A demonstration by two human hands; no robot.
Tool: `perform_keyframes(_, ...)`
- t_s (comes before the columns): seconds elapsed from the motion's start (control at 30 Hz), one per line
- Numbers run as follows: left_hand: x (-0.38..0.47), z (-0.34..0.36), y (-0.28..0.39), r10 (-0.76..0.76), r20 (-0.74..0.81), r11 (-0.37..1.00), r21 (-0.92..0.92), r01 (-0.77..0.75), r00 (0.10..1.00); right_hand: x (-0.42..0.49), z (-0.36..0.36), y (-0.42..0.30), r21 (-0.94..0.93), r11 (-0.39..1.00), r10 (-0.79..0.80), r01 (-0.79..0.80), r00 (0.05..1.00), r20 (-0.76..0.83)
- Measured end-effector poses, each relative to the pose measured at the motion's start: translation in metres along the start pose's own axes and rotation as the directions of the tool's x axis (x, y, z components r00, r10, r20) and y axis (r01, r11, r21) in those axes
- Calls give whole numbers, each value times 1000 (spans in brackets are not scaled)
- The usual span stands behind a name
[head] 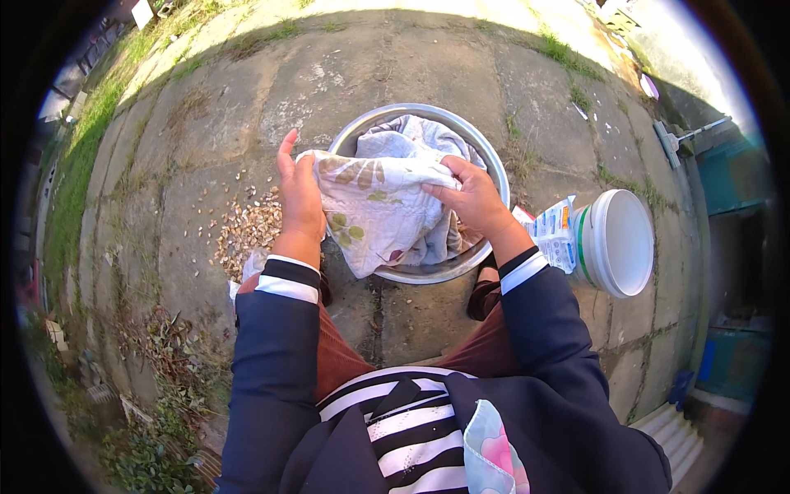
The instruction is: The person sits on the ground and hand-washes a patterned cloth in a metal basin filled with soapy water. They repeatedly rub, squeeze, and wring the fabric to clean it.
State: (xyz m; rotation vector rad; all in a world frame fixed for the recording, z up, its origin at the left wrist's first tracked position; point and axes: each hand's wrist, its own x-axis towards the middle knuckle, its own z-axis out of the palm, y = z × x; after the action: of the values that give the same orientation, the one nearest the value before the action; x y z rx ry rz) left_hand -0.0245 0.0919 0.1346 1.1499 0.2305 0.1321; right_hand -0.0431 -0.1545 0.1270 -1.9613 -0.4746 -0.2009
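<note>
A white cloth with a brown and green leaf print [382,210] is stretched between my two hands over a round metal basin [501,179]. My left hand [300,197] grips its left edge between thumb and palm, with the index finger raised. At the cloth's upper right, my right hand [466,191] pinches it between thumb and fingers. More crumpled greyish fabric [413,136] lies in the basin behind the held part. Whether it is the same piece of cloth, I cannot tell. One lower corner of the cloth hangs over the basin's near left rim.
Right of the basin, a white plastic bucket [617,244] lies tipped on its side beside a printed plastic packet [552,234]. Many small shells or husks [250,225] are heaped on the paving at left. A broom or squeegee [669,143] lies far right. Dry plants [170,339] are at lower left.
</note>
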Motion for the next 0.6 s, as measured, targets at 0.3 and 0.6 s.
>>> perform_keyframes(0.3, -43, 30, -37, 59, 685, 561, 579, -592, 726, 14, 16, -56, 811, 539, 365, -229, 931, 20)
perform_keyframes(0.6, -33, 15, -10, -119, 319, 983, -98, 158, 940, 22, -2, -20, 831, 407, 283, -379, 918, 279)
